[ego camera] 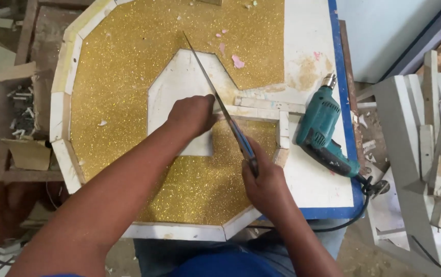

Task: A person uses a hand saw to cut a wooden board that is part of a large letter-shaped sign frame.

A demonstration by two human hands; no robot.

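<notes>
Pressing down near the middle of the bench (323, 195), the left hand (192, 114) is laid flat on a white strip (261, 105) of the gold glitter board (128, 61). A long blade (215, 90) is gripped by the closed right hand (266, 182). A teal drill (323, 128) is seen by the right edge.

Two bare arms reach in from the bottom edge — hands set close together near the middle.

The left hand (192, 115) sits at about 11 o'clock from the right, knuckles up, fingers curled and pressed down, its fingertips pointing toward 2 o'clock. Its forearm runs long and straight back toward 7 o'clock, leaving at the lower left corner. The right hand (266, 182) is clenched in a fist with the thumb side turned toward 11 o'clock — its wrist bends slightly, and its forearm slants down toward 5 o'clock, shorter in view than the left.
</notes>
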